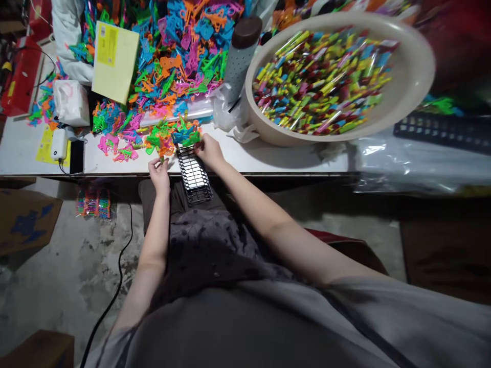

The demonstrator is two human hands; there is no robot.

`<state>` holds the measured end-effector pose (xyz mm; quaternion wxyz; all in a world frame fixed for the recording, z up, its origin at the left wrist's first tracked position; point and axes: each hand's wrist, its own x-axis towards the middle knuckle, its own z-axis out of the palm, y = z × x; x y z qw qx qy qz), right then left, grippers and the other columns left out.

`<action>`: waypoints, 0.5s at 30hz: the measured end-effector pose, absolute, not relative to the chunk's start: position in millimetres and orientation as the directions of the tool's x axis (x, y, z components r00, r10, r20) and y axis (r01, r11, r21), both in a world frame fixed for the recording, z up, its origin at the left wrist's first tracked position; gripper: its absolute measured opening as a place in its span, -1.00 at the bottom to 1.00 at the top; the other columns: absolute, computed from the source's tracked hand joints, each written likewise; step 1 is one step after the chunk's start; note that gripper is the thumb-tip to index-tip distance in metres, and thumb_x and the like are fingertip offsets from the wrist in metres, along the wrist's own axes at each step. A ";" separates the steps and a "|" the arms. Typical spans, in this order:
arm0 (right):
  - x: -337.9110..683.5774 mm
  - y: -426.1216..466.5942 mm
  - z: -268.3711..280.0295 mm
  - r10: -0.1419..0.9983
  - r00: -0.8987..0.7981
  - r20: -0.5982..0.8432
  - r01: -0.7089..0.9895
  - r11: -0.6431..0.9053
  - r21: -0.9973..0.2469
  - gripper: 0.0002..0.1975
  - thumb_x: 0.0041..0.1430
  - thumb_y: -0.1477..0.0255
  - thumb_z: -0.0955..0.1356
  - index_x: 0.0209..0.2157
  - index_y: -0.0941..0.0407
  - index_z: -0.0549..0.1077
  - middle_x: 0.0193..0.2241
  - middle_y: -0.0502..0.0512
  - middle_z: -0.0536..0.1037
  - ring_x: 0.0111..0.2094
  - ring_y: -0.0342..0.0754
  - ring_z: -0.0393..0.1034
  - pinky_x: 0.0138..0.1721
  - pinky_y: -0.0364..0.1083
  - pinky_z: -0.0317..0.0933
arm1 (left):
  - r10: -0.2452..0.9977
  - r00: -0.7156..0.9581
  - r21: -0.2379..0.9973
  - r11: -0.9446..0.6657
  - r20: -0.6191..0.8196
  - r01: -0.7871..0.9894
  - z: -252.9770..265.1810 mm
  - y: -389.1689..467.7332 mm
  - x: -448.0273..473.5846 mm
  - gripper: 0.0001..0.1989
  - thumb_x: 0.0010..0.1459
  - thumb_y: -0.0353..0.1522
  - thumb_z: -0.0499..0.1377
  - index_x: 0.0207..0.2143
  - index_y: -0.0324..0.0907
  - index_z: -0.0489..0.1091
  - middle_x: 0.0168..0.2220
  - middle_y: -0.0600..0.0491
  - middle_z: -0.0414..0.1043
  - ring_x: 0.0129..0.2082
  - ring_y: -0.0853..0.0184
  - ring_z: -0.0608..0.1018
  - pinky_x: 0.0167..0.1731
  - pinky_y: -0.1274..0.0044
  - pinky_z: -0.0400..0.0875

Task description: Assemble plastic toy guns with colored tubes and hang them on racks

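A narrow black wire rack [195, 174] lies tilted over the table's front edge, its near end above my lap. Blue and green plastic pieces [186, 134] sit at its far end. My right hand [210, 152] is beside that end, fingers curled in; what they grip is hidden. To the left of the rack, my left hand [159, 176] pinches at a small greenish bit too small to name. Just beyond it lies a cluster of orange and green plastic pieces [163, 140], with pink pieces [125, 148] further left.
A large beige basin [416, 66] of wrapped colourful sticks stands at the right. Behind are a heaped pile of plastic pieces [172, 66], a yellow pad [117, 71] and a dark-lidded bottle [241, 56]. A phone [77, 156] and a white charger [59, 144] lie left.
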<state>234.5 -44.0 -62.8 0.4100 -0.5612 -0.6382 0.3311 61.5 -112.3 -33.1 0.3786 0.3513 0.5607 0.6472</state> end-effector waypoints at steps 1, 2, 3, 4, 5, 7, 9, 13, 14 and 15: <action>233.2 -43.5 -62.4 0.989 -0.032 0.141 0.451 0.140 -0.882 -0.85 -0.01 0.38 0.33 -0.42 0.09 0.24 -0.46 0.03 0.40 -0.40 -0.05 0.26 -0.30 -0.04 0.22 | 0.883 -0.467 0.990 -0.105 0.051 -0.092 -33.7 -107.6 61.9 -0.71 0.04 -0.33 0.26 -0.27 -0.13 0.18 -0.25 0.08 0.32 -0.22 0.41 0.52 -0.11 0.49 0.40; 231.8 -43.2 -62.6 0.991 -0.025 0.132 0.453 0.129 -0.882 -0.85 -0.01 0.39 0.33 -0.42 0.09 0.24 -0.46 0.03 0.39 -0.40 -0.05 0.26 -0.29 -0.03 0.22 | 0.874 -0.479 0.989 -0.128 0.078 -0.073 -34.1 -103.5 62.1 -0.72 0.04 -0.33 0.26 -0.27 -0.13 0.18 -0.24 0.08 0.31 -0.20 0.41 0.51 -0.08 0.50 0.39; 230.2 -43.3 -63.2 0.992 -0.013 0.126 0.453 0.118 -0.884 -0.85 -0.01 0.40 0.33 -0.42 0.09 0.24 -0.46 0.03 0.38 -0.39 -0.05 0.25 -0.29 -0.03 0.22 | 0.861 -0.499 0.989 -0.144 0.103 -0.044 -34.2 -100.0 62.1 -0.72 0.04 -0.35 0.25 -0.26 -0.13 0.19 -0.23 0.08 0.31 -0.18 0.42 0.50 -0.07 0.52 0.38; 228.5 -43.5 -64.3 0.993 0.002 0.121 0.452 0.107 -0.886 -0.85 -0.02 0.41 0.33 -0.41 0.09 0.23 -0.46 0.02 0.38 -0.39 -0.05 0.25 -0.28 -0.02 0.22 | 0.847 -0.518 0.989 -0.149 0.121 -0.012 -34.1 -97.2 62.2 -0.72 0.04 -0.37 0.26 -0.25 -0.13 0.20 -0.23 0.08 0.30 -0.17 0.43 0.48 -0.06 0.54 0.36; 226.8 -43.9 -65.8 0.993 0.018 0.119 0.450 0.098 -0.887 -0.85 -0.02 0.43 0.33 -0.41 0.09 0.23 -0.46 0.01 0.37 -0.39 -0.06 0.25 -0.28 -0.03 0.22 | 0.837 -0.532 0.990 -0.142 0.126 0.010 -33.7 -95.1 62.4 -0.72 0.03 -0.39 0.26 -0.25 -0.13 0.22 -0.24 0.08 0.31 -0.16 0.44 0.47 -0.06 0.56 0.36; 224.1 -44.5 -69.6 0.991 0.049 0.127 0.449 0.092 -0.889 -0.85 -0.03 0.45 0.32 -0.41 0.09 0.22 -0.46 0.00 0.35 -0.38 -0.06 0.24 -0.26 -0.03 0.22 | 0.838 -0.537 0.994 -0.109 0.095 0.005 -33.0 -92.2 63.9 -0.70 0.01 -0.41 0.28 -0.24 -0.13 0.23 -0.26 0.09 0.33 -0.19 0.45 0.45 -0.11 0.60 0.36; 222.7 -44.7 -73.4 0.987 0.067 0.148 0.452 0.102 -0.886 -0.84 -0.05 0.48 0.32 -0.41 0.08 0.21 -0.45 0.01 0.35 -0.35 -0.06 0.24 -0.24 -0.04 0.21 | 0.855 -0.516 0.997 -0.074 0.045 -0.035 -33.5 -89.0 67.1 -0.69 -0.03 -0.43 0.30 -0.26 -0.12 0.24 -0.30 0.11 0.34 -0.24 0.46 0.46 -0.17 0.62 0.38; 223.4 -44.4 -77.1 0.983 0.070 0.168 0.460 0.117 -0.880 -0.80 -0.07 0.51 0.32 -0.42 0.08 0.17 -0.42 0.01 0.35 -0.33 -0.07 0.25 -0.23 -0.06 0.20 | 0.888 -0.460 1.000 -0.021 0.017 -0.004 -41.2 -77.6 74.5 -0.73 -0.06 -0.51 0.29 -0.37 -0.15 0.24 -0.39 0.14 0.37 -0.34 0.48 0.48 -0.22 0.62 0.37; 224.0 -44.5 -76.9 0.983 0.067 0.170 0.456 0.121 -0.882 -0.80 -0.06 0.50 0.32 -0.42 0.08 0.17 -0.42 0.00 0.35 -0.33 -0.08 0.25 -0.24 -0.06 0.19 | 0.895 -0.445 1.000 -0.014 0.023 0.023 -44.1 -74.1 75.7 -0.74 -0.06 -0.52 0.28 -0.39 -0.16 0.24 -0.40 0.15 0.37 -0.36 0.48 0.48 -0.22 0.62 0.36; 224.6 -44.6 -76.4 0.983 0.062 0.170 0.449 0.125 -0.885 -0.81 -0.05 0.50 0.32 -0.43 0.08 0.16 -0.42 0.00 0.35 -0.34 -0.09 0.25 -0.25 -0.07 0.19 | 0.902 -0.432 0.999 -0.009 0.030 0.050 -47.0 -70.9 76.6 -0.75 -0.06 -0.52 0.28 -0.41 -0.17 0.23 -0.41 0.15 0.38 -0.37 0.47 0.49 -0.21 0.61 0.36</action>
